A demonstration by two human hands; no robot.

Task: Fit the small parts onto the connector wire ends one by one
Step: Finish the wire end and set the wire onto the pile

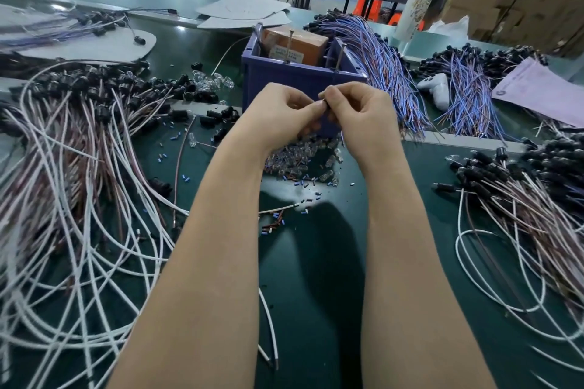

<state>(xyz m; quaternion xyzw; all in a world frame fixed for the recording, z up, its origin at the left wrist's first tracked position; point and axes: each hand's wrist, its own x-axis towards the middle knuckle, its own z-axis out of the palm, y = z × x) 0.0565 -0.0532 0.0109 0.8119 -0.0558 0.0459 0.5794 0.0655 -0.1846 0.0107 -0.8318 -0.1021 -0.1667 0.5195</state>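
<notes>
Entry: fitting step in hand, with a small black part point(325, 103) held in front of the blue plastic bin point(294, 79).
Detail: the left hand point(284, 110) and right hand point(360, 114) both pinch it at the fingertips, other fingers curled. The part is tiny and mostly hidden, and no wire end can be made out. The next move probably needs a straight, steady push.

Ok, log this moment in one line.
left hand: pinches small part | right hand: pinches same part | location: before blue bin

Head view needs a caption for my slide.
Left hand and right hand pinch a small dark part in front of the blue bin.
</notes>
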